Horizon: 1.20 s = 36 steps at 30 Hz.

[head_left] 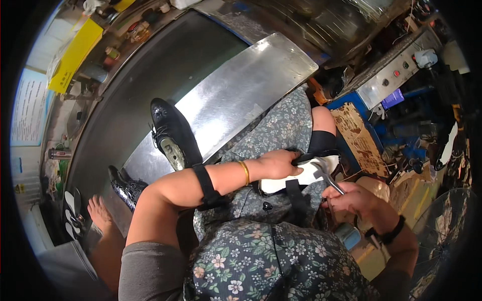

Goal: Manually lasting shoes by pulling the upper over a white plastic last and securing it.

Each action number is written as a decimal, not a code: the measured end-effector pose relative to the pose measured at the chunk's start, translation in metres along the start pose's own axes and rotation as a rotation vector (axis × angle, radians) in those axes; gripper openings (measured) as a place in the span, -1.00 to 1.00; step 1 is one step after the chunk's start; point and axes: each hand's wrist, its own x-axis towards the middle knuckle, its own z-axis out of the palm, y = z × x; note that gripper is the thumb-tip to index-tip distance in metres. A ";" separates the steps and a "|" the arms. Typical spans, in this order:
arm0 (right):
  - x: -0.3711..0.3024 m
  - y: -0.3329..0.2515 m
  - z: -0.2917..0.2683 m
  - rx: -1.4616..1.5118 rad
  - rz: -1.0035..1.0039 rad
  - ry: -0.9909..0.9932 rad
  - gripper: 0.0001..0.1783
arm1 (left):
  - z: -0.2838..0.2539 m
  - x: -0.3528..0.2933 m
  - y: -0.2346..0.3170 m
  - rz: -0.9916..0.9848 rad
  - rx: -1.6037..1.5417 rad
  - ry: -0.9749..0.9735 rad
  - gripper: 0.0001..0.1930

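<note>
White-soled shoe [276, 185] lies clasped by the left hand [279, 165]; the right hand [353, 199] grips a metal tool [333, 182], possibly pincers.

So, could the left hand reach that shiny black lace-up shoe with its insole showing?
Probably yes, once free: the left hand is holding a white, black-edged shoe piece, but nothing visible blocks the lace-up shoe.

Two black shoes [173, 133] are counted on the counter [241, 85]. One white-faced shoe piece [277, 185] is noted at the lap. Two wearer's hands are recorded, left hand [278, 164] and right hand [351, 198], plus one co-worker's hand [99, 211]. One metal tool [331, 181], one gold bracelet [244, 172], one fan [447, 241] and at least three white sole-shaped pieces [73, 202], partly hidden, are logged.
</note>
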 end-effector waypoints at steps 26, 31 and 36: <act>0.035 0.073 -0.059 -1.774 -0.736 0.423 -0.78 | 0.005 0.053 0.026 0.002 -0.387 -0.131 -0.11; -0.011 0.082 -0.026 -1.288 -0.675 0.586 -0.68 | 0.027 0.077 0.039 0.148 -0.064 -0.032 -0.15; -0.045 0.058 0.030 -0.795 -0.343 0.716 -0.59 | 0.029 0.057 0.023 0.317 0.338 0.018 -0.21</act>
